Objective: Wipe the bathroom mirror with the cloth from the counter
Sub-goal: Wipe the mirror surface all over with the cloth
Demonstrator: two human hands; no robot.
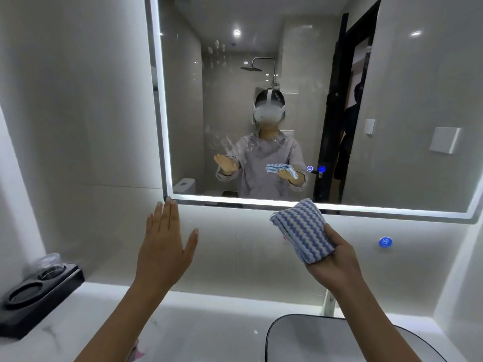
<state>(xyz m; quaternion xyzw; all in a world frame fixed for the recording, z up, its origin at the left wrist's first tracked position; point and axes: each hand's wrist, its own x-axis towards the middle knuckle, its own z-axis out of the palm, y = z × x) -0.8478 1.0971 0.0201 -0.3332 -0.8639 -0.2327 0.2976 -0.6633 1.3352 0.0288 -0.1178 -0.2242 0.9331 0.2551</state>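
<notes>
Head view, writing first: no brand is legible. A round blue-lit button (385, 242) on the wall tile carries a white character too blurred to read. Two small blue-lit touch icons (316, 169) sit on the mirror (405, 87); one is a wavy-line symbol, the other cannot be made out.

Cloth (303, 228): folded pad, ribbed plush weave, blue and white zigzag stripes. The right hand (337, 262) grips it from below, fingers curled round its lower end. It is raised off the counter (196, 322), its top edge level with the mirror's lit bottom strip.

Left hand (163, 246): flat, fingers straight and together, thumb spread, holding nothing, fingertips at the mirror's lower left corner; contact cannot be told.

Mirror: rectangular, rounded corners, white light band along its border, whitish smears (224, 142) left of centre.

Counter: pale, marble-veined. A glossy black tray (39, 291) with round recesses sits at far left. Dark-rimmed basin (300, 340), rounded corners, bottom right.
</notes>
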